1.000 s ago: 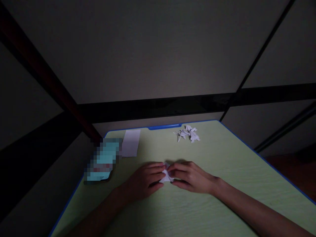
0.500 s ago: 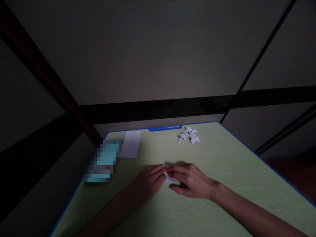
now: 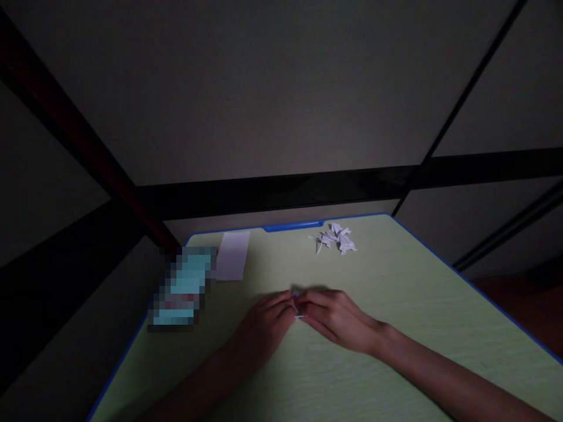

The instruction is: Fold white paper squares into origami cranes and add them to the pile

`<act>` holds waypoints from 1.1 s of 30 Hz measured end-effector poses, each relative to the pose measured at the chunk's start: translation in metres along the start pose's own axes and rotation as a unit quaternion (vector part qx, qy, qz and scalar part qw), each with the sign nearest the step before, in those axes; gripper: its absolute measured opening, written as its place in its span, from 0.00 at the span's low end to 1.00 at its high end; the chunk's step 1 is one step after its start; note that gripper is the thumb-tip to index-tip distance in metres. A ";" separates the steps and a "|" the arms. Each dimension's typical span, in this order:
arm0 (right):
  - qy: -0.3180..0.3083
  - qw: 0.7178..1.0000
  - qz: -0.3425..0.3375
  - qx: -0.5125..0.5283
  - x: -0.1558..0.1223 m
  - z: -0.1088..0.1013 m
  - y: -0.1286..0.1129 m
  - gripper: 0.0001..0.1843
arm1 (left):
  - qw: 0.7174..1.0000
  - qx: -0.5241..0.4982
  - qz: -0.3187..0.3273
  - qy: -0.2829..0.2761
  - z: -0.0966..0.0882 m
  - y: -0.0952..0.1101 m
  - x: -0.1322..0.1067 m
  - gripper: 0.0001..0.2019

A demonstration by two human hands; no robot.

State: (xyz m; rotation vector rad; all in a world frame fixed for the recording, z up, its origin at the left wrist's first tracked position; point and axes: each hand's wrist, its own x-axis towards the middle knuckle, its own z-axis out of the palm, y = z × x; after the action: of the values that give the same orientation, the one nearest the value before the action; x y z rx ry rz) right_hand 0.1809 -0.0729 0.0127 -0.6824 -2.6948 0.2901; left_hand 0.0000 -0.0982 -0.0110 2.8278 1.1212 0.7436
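My left hand [image 3: 266, 323] and my right hand [image 3: 338, 318] meet fingertip to fingertip over the pale green table [image 3: 396, 328]. Between them they pinch a small folded piece of white paper [image 3: 298, 303], mostly hidden by the fingers. Both hands have their fingers closed on it. A pile of several small folded white paper figures [image 3: 334, 238] lies near the table's far edge, beyond my right hand.
A flat white paper sheet [image 3: 233, 263] lies at the far left of the table, next to a blurred teal object [image 3: 182, 286] at the left edge. The table has a blue rim [image 3: 292, 225]. Dark wall panels and beams stand behind it.
The folded paper has become smaller and more covered as my fingers closed over it. My right hand has shifted slightly left and my left hand has narrowed toward it.
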 end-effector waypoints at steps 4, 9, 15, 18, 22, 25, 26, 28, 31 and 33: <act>0.002 0.999 0.026 0.043 0.000 -0.002 -0.001 0.11 | 0.998 -0.049 -0.028 0.028 -0.001 0.001 0.003 0.12; 0.015 0.993 0.083 0.088 0.002 0.001 -0.002 0.10 | 0.987 -0.122 -0.098 0.034 -0.004 0.003 0.007 0.10; 0.048 0.980 0.125 0.145 0.006 0.006 0.000 0.07 | 0.968 -0.193 -0.162 0.009 -0.007 0.001 0.014 0.09; 0.058 0.974 0.149 0.159 0.008 0.007 0.000 0.06 | 0.957 -0.220 -0.188 -0.006 -0.009 -0.002 0.019 0.09; 0.080 0.967 0.173 0.170 0.011 0.007 0.002 0.05 | 0.952 -0.235 -0.194 -0.014 -0.010 -0.004 0.023 0.09; 0.084 0.967 0.167 0.175 0.012 0.006 0.002 0.05 | 0.951 -0.239 -0.193 -0.026 -0.011 -0.004 0.024 0.08; 0.080 0.968 0.162 0.174 0.011 0.005 0.002 0.05 | 0.951 -0.239 -0.192 -0.030 -0.012 -0.004 0.024 0.08; 0.067 0.973 0.145 0.169 0.010 0.004 0.001 0.05 | 0.952 -0.237 -0.188 -0.035 -0.013 -0.004 0.023 0.07; 0.046 0.980 0.124 0.149 0.008 0.002 -0.001 0.06 | 0.960 -0.220 -0.170 -0.033 -0.013 -0.004 0.020 0.06; 0.039 0.983 0.120 0.132 0.007 0.001 -0.004 0.06 | 0.969 -0.196 -0.149 -0.032 -0.012 -0.004 0.017 0.06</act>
State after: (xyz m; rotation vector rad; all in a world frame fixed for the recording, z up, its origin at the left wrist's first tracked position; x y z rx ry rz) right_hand 0.1734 -0.0728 0.0147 -0.9149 -2.4385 0.6551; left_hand 0.0029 -0.0864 0.0062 2.2782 1.1969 0.7452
